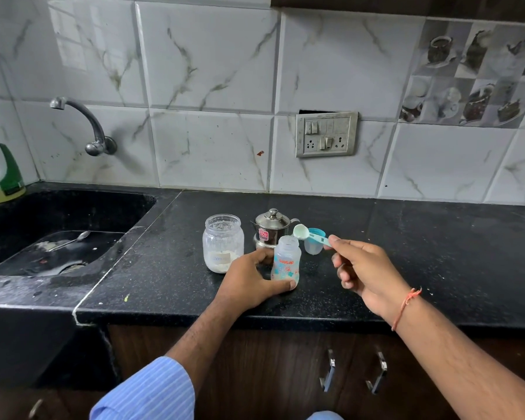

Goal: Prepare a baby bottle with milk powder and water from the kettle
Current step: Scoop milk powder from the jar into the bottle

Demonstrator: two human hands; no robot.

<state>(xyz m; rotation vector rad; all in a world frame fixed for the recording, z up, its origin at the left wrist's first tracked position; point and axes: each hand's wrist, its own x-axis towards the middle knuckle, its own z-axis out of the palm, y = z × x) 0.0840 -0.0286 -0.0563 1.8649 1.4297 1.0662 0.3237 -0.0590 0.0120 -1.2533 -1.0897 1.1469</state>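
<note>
You are in the powder stage, by the look of it. Your left hand [249, 280] has its grip wrapped round the open baby bottle [286, 261], which stands upright on the black surface [406, 253] just in front of the steel kettle [272, 228], steadying it. Your right hand [365, 268] pinches the handle of the pale measuring scoop [304, 232], whose bowl sits tilted right over the bottle's mouth with a little white powder showing in it. The glass powder jar [223, 244] stands open beside the bottle, with powder low in its bottom. The bottle's blue cap [313, 241] rests behind your scoop, off the bottle. Whether any powder already lies in the bottle I cannot tell. Left to do, I judge: finishing the scoops, pouring water from the kettle, and capping.
</note>
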